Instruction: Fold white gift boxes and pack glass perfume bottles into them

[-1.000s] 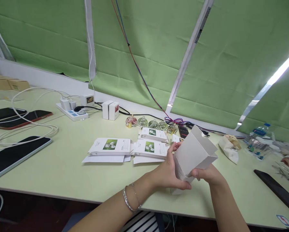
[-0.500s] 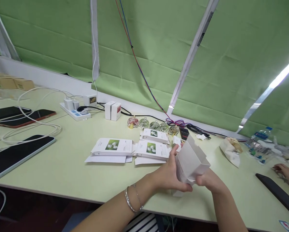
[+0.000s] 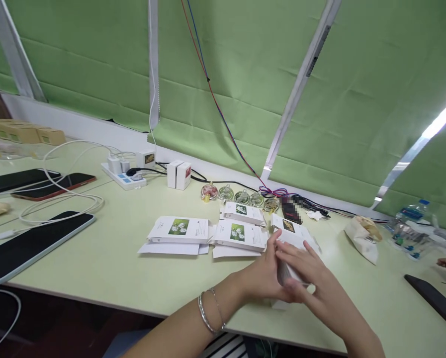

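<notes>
Green blinds (image 3: 223,99) hang behind a pale table (image 3: 114,268), at whose near side two bare hands enclose a white carton (image 3: 290,273). The left hand (image 3: 262,278) holds the carton from its left side, with the fingers bent around it and the thumb low, near the closest edge. The right hand (image 3: 321,283) covers it from above and from the right, its fingers long, slightly parted and laid across the board, its thumb drawn in opposite the left thumb. Between them the carton is mostly hidden, so whether its flaps are folded or open cannot be told. Good handling here probably calls for light, even pressure from both palms, since thin board creases readily; the left hand would best serve as a steady support while the right fingertips press along the folds rather than on the unsupported panels. Flaps are best kept square to the walls, because a skewed edge could buckle or tear. Beyond the hands lie three flat flower-print cartons (image 3: 239,236) and one amber-print carton (image 3: 299,230), which the knuckles could nudge. Farther back stands a row of round glass ornaments (image 3: 242,198), near the cables (image 3: 277,192).
</notes>
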Demonstrator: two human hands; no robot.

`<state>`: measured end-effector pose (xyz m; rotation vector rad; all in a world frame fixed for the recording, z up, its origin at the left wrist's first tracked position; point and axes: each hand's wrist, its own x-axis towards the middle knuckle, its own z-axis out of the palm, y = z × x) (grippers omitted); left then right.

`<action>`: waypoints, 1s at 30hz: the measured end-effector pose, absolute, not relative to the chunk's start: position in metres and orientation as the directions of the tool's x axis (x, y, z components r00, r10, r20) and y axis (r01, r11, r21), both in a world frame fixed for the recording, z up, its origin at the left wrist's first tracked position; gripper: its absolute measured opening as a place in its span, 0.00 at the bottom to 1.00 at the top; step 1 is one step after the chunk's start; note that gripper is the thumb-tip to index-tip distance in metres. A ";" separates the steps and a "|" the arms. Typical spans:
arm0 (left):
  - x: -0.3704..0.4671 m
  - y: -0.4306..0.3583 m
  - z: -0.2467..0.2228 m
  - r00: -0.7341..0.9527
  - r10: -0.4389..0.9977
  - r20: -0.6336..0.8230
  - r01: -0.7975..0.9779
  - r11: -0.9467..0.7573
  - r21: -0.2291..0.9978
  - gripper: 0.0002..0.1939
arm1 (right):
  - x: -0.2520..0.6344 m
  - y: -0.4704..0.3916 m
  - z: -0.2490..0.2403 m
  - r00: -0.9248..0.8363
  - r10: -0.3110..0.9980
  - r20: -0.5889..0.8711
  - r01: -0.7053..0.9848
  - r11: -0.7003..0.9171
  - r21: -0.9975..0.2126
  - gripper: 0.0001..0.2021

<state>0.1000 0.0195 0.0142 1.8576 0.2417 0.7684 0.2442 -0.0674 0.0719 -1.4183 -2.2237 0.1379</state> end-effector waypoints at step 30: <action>-0.038 0.159 0.108 0.215 0.894 0.394 0.625 -0.436 0.648 0.18 | 0.166 -0.013 0.076 -0.488 0.113 0.866 0.664 0.692 0.284 0.16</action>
